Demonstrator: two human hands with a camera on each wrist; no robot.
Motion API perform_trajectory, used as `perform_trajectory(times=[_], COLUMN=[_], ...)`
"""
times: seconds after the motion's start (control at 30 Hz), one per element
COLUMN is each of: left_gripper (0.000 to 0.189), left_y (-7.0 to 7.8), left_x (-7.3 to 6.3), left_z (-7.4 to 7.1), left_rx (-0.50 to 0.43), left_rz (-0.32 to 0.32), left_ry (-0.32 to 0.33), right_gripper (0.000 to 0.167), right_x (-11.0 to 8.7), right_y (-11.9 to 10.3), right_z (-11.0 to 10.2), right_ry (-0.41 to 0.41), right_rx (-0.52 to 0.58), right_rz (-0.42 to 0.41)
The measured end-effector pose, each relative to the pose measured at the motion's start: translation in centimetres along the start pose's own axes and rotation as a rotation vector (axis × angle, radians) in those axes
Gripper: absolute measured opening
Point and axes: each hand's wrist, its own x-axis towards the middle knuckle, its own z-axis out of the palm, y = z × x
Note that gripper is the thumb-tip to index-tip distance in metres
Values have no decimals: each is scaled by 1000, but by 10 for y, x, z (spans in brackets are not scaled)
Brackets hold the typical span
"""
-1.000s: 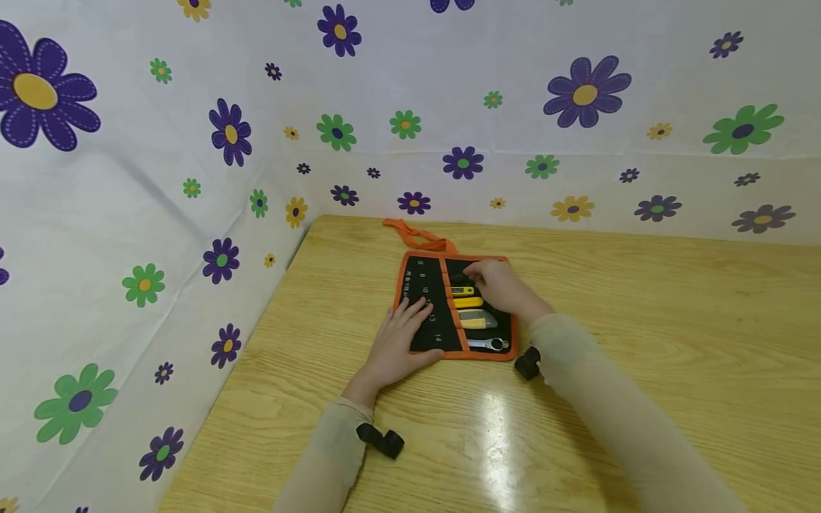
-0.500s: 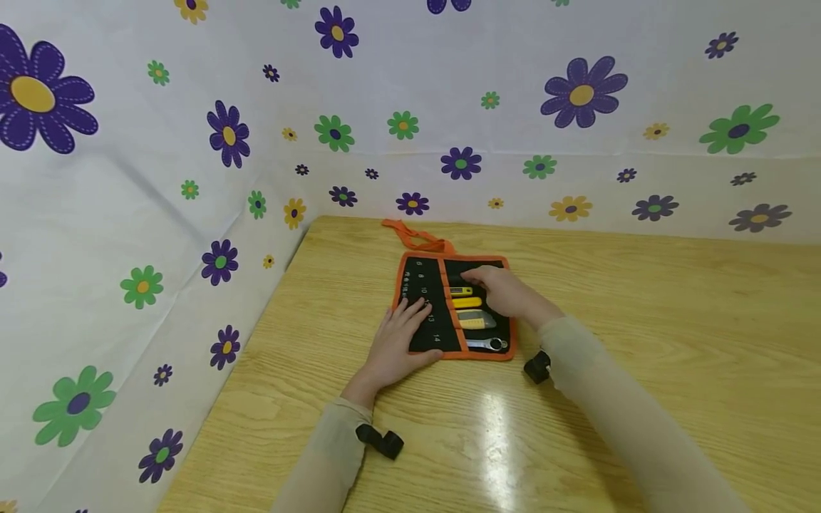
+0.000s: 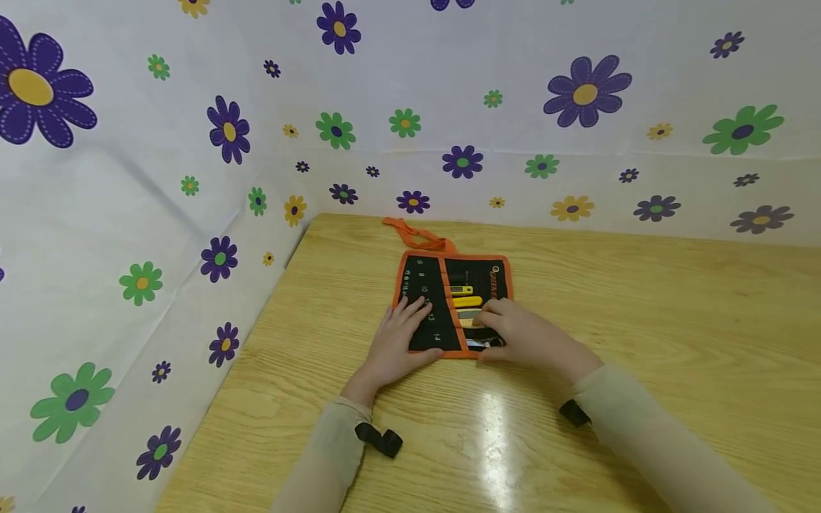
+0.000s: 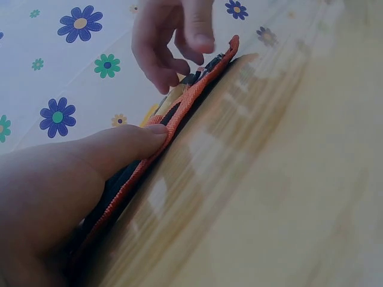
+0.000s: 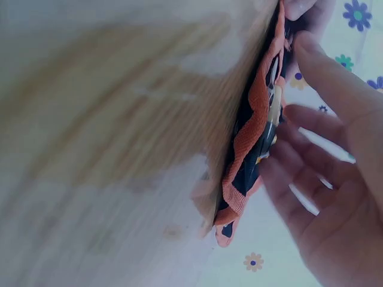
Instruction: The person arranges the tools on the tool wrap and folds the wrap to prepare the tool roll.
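A black tool roll (image 3: 442, 340) with orange edging lies unfolded on the table. My left hand (image 3: 395, 349) rests on its numbered left panel with fingers spread; in the left wrist view its thumb (image 4: 140, 140) presses the orange edge. My right hand (image 3: 529, 338) hovers at the roll's right side, fingers loosely bent and nothing between them. Its fingertips are over a cream-and-grey tool (image 3: 468, 318) and a silver ring wrench (image 3: 477, 343), partly covering both. Two yellow tools (image 3: 467, 302) (image 3: 461, 291) stay tucked in pockets above. In the right wrist view the right fingers (image 5: 317, 161) hang apart beside the pockets.
An orange strap (image 3: 410, 234) trails from the roll's far edge. Wood-grain table (image 3: 641, 299) extends to the right and front. Flower-printed white sheeting (image 3: 385, 71) stands behind and along the left. Black wrist cameras (image 3: 385, 440) sit on both sleeves.
My right hand has left the top pocket and come down toward me to the wrench end, uncovering the printed lettering at the top right. My left hand has stayed in place.
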Motion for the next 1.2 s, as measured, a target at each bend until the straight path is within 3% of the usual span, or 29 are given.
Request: perform_trajectory(times=[0.13, 0.27, 0.43, 0.83, 1.03, 1.2], left_gripper=[81, 80, 80, 69, 61, 50], left_y=[1, 1, 2, 2, 2, 3], left_x=[-1, -2, -1, -1, 0, -1], left_z=[0, 0, -1, 0, -1, -2], left_rx=[-15, -21, -22, -104, -247, -427], left_rz=[5, 7, -11, -21, -84, -130], left_ry=[8, 10, 1, 74, 129, 232], right_gripper=[69, 70, 55, 14, 10, 9], right_x=[-2, -1, -1, 2, 2, 2], right_y=[-2, -3, -5, -6, -7, -5], right_z=[3, 4, 7, 10, 7, 4], right_ry=[-10, -14, -5, 116, 86, 77], right_rx=[-55, -83, -138, -304, -330, -203], right_rz=[3, -1, -8, -97, -91, -5])
